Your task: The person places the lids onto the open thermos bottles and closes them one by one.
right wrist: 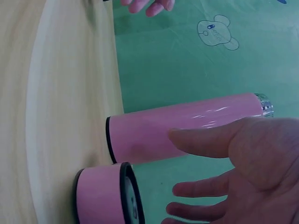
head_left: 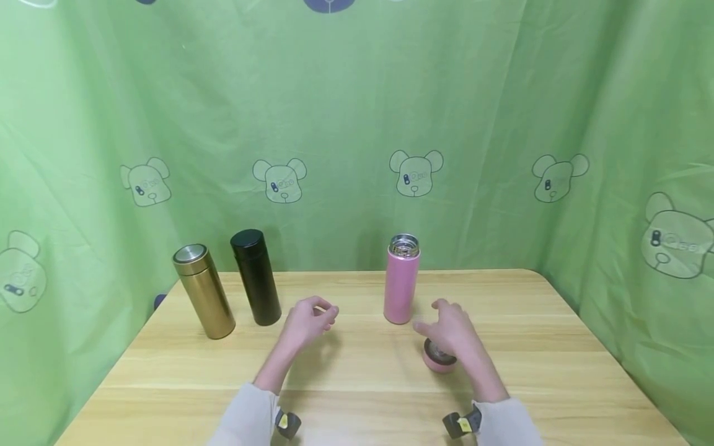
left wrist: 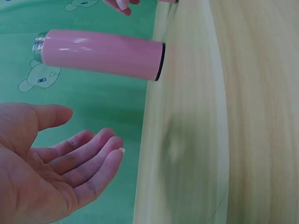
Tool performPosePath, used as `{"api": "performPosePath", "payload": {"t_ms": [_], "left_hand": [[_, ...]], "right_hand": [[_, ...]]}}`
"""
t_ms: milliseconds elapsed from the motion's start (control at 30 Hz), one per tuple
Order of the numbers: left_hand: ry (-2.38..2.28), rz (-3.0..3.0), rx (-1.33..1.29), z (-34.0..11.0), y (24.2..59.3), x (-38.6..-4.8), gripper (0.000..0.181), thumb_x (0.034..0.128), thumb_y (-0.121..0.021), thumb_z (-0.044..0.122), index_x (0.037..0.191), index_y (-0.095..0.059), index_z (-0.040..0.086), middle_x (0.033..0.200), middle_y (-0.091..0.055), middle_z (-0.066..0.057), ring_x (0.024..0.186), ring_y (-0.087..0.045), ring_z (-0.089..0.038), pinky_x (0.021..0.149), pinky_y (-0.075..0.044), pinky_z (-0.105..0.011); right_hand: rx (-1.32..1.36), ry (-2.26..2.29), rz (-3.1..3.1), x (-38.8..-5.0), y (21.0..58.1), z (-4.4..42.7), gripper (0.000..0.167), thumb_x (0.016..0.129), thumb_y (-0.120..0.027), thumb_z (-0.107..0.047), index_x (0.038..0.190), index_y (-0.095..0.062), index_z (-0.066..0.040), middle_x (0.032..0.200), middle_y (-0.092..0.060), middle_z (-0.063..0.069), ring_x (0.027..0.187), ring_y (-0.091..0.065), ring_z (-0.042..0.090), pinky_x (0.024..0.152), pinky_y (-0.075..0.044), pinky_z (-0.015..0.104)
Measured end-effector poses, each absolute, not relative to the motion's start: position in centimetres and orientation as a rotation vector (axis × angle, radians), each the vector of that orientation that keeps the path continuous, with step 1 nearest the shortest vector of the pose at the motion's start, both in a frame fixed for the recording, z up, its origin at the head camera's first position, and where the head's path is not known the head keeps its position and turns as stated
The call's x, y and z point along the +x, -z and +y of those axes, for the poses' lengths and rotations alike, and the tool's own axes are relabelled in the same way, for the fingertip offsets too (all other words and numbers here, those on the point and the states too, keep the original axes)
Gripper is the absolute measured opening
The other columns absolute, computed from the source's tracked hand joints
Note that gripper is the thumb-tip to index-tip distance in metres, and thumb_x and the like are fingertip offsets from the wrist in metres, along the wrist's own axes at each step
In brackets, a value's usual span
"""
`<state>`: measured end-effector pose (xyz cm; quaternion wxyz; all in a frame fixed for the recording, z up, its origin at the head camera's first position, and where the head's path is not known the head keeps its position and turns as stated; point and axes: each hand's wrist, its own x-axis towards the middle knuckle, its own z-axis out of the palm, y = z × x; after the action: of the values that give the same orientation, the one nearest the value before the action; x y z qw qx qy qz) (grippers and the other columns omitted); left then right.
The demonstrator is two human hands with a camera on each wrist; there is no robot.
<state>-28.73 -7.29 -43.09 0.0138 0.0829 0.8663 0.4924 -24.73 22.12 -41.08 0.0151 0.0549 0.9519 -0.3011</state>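
Note:
A pink thermos bottle stands upright on the table, its silver threaded mouth uncovered. Its pink lid lies hollow side up nearer the front, partly hidden in the head view by my right hand. That hand hovers over the lid with thumb and fingers spread apart, holding nothing; in the right wrist view the lid sits clear of the fingers. My left hand hangs above the table left of the bottle, fingers loosely bent and the palm bare in the left wrist view.
Two more thermos bottles stand upright at the back left: a gold one with a silver-topped lid and a black one, both capped. A green curtain with bear-head prints surrounds the wooden table at the back and sides.

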Motion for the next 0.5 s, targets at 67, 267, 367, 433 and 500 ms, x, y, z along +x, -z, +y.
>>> {"api": "performPosePath", "payload": {"t_ms": [67,267,367,433,500], "left_hand": [[-1.513,2.711,0.266,-7.00,43.15,-28.75,0.027,0.0980,-0.065,0.032,0.109,-0.069,0.008,0.096,-0.077,-0.010,0.083,-0.072,-0.019,0.071,-0.056,-0.032],[-1.474,2.740,0.269,-6.69,43.52,-28.78,0.026,0.0977,-0.065,0.032,0.108,-0.069,0.009,0.094,-0.077,-0.008,0.082,-0.071,-0.018,0.070,-0.055,-0.032],[-1.470,2.742,0.269,-6.71,43.70,-28.80,0.026,0.0977,-0.064,0.032,0.108,-0.069,0.009,0.093,-0.077,-0.009,0.083,-0.072,-0.021,0.069,-0.055,-0.032],[-1.473,2.739,0.270,-6.74,43.81,-28.82,0.026,0.0978,-0.064,0.032,0.108,-0.069,0.008,0.094,-0.077,-0.011,0.085,-0.073,-0.024,0.068,-0.055,-0.031],[-1.477,2.735,0.270,-6.75,43.91,-28.83,0.026,0.0979,-0.064,0.031,0.108,-0.069,0.008,0.094,-0.077,-0.012,0.085,-0.073,-0.026,0.067,-0.054,-0.031]], "right_hand": [[0.181,0.901,2.945,-24.75,41.31,22.11,0.080,0.090,-0.073,-0.036,0.145,-0.039,0.011,0.140,-0.040,0.045,0.126,-0.046,0.059,0.094,-0.051,0.065],[0.146,0.800,2.925,-24.70,41.82,22.12,0.082,0.082,-0.081,-0.035,0.140,-0.045,0.011,0.130,-0.053,0.038,0.121,-0.050,0.056,0.096,-0.049,0.067],[0.136,0.754,2.902,-24.58,41.86,22.09,0.083,0.079,-0.084,-0.033,0.138,-0.047,0.012,0.130,-0.054,0.036,0.122,-0.051,0.055,0.098,-0.047,0.067],[0.136,0.714,2.869,-24.44,41.86,22.04,0.085,0.077,-0.085,-0.031,0.138,-0.046,0.014,0.133,-0.051,0.039,0.124,-0.050,0.055,0.101,-0.046,0.067],[0.138,0.665,2.842,-24.25,41.84,21.99,0.086,0.075,-0.086,-0.030,0.136,-0.046,0.015,0.131,-0.052,0.039,0.119,-0.054,0.052,0.100,-0.047,0.065]]}}
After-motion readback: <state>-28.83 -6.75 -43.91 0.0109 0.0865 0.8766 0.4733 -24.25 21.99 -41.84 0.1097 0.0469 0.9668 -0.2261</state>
